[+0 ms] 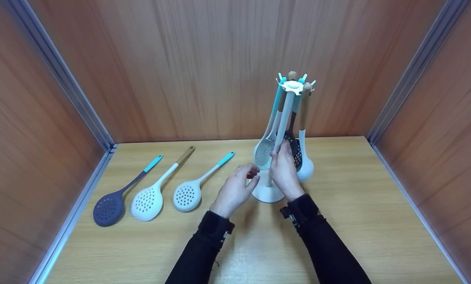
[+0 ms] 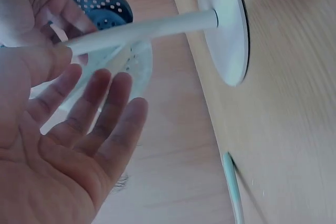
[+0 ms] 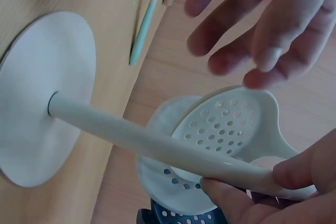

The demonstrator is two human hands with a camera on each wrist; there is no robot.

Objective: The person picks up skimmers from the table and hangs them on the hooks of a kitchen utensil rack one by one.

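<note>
While rack (image 1: 267, 195) carries hanging utensils (image 1: 263, 154), right hand (image 1: 285, 169) grips pole (image 1: 285, 118); left hand (image 1: 236, 190) loosely spread.

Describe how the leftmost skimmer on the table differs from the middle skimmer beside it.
The leftmost skimmer has a dark head and stem; the middle skimmer has a pale head and stem.
The leftmost skimmer's grip is turquoise, while the middle skimmer's is brown.
The middle skimmer's grip end lies slightly farther back than the leftmost skimmer's.
Both lie on the table and have perforated heads.
</note>
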